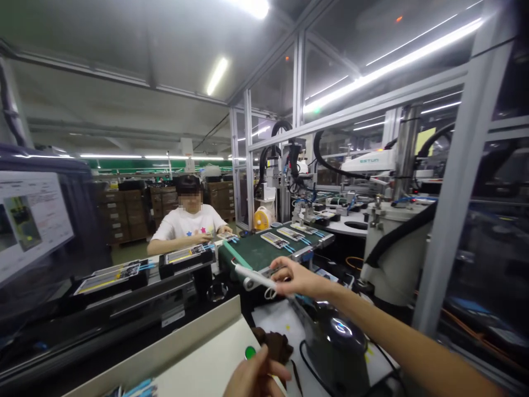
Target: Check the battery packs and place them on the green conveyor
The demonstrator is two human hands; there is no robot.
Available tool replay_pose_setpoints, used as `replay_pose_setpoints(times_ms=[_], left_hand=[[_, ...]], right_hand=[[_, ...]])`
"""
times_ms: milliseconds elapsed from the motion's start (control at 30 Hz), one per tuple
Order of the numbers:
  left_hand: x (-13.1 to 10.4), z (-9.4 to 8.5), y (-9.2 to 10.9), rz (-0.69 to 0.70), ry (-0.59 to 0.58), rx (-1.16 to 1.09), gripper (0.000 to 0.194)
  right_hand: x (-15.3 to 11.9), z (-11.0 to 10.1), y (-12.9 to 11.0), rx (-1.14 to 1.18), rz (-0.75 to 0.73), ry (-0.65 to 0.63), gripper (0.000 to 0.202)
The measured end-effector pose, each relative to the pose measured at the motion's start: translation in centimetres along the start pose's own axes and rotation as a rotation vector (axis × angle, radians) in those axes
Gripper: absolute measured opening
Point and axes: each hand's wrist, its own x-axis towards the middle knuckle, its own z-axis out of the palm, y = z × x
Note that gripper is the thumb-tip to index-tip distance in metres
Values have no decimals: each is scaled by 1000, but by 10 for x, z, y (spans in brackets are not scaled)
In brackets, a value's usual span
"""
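Observation:
My right hand (300, 280) is reaching over the near end of a green conveyor belt (252, 248). Its thumb and fingers are closed on the end of a thin white panel (254, 274), seen nearly edge-on and slightly blurred. Light blue cables (303, 299) show just below that hand. Several flat panels (275, 240) with blue cables lie on the belt. My left hand (256, 377), at the bottom edge, has loosely curled fingers apart, with nothing visible in them. It is beside a white tray (198, 353) and a round green spot (250, 353).
A co-worker (188, 223) sits across the line, hands at a panel. Black fixtures (185, 262) with panels stand at left. A dark, shiny, rounded object (336, 342) and brown cloth (279, 347) lie below my right arm. A white robot arm (367, 160) stands behind the metal frame (448, 204).

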Motion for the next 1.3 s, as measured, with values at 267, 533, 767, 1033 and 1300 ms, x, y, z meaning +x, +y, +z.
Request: replay_pose_setpoints(times_ms=[267,533,767,1033,1300], left_hand=[[-48,7,35,-87,-330,-178,46],[-34,23,-2,167,-66,49,67],[-43,27,-2,188,32,198,67],[-41,29,-7,193,101,-144,68],[-50,32,-2,196,43,-123,63]], right_hand=[[-114,47,-13,-195,-550,-125,68],[-112,91,25,-157,-442,621,19],[-104,127,22,-114,-382,710,5],[-117,126,32,-1,-303,877,15],[-115,123,42,233,-318,620,16]])
